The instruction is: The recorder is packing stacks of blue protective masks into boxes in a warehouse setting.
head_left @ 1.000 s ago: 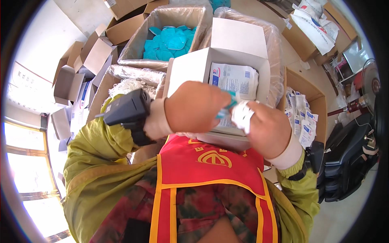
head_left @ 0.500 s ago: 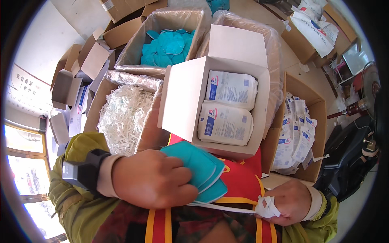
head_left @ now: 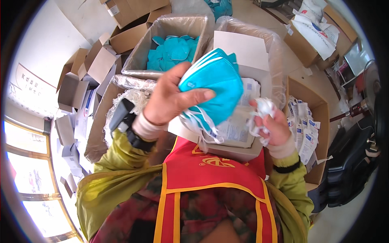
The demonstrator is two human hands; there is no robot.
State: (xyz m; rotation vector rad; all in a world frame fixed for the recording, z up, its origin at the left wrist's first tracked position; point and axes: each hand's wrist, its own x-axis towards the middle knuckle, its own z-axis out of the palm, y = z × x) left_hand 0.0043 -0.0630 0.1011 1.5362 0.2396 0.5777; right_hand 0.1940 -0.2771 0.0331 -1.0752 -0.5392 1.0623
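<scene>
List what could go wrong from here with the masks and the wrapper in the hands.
1. The left hand pinches several teal masks by one edge, and their white straps dangle loose; one mask might slip out or a strap could snag on the white box below.
2. The right hand only loosely holds crumpled clear wrapping; it may drop among the packets in the box.

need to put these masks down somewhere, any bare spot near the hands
Little is bare. The white box under both hands is filled with flat packets. The lined carton behind it already holds teal masks, with some room near its front. The packet carton by the right hand is crowded. The left hand holds the masks.
</scene>
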